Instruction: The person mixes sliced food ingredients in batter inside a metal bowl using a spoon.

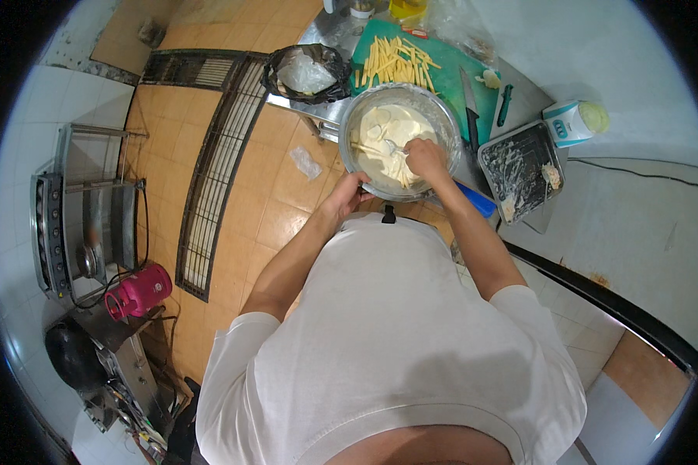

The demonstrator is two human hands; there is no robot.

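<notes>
Both hands are seen at a round metal bowl (pixel 399 139) set on the counter (pixel 520 101) near its front edge. The left hand (pixel 349 192) is closed on the bowl's near rim, steadying it. The right hand (pixel 425 157) is clenched over the bowl's inside, and a thin metal utensil (pixel 392 144), probably a fork or spoon, appears to be gripped in it, its tip lying in a pale, creamy batter. A few yellow potato sticks (pixel 402 175) are seen half sunk in that batter.

Behind the bowl, a green cutting board (pixel 442 81) is covered with more cut sticks (pixel 392 62), and a knife (pixel 470 97) is laid along its right side. To the right, a smeared metal tray (pixel 520 163) is placed, with a small white and green container (pixel 574 120) beyond it. A black bag (pixel 306 71) is open at the counter's left end.

The step in hand is judged to be the stirring or coating of sticks in batter. For the next move, a firm hold on the rim would be needed while coated pieces are lifted out without dripping.
</notes>
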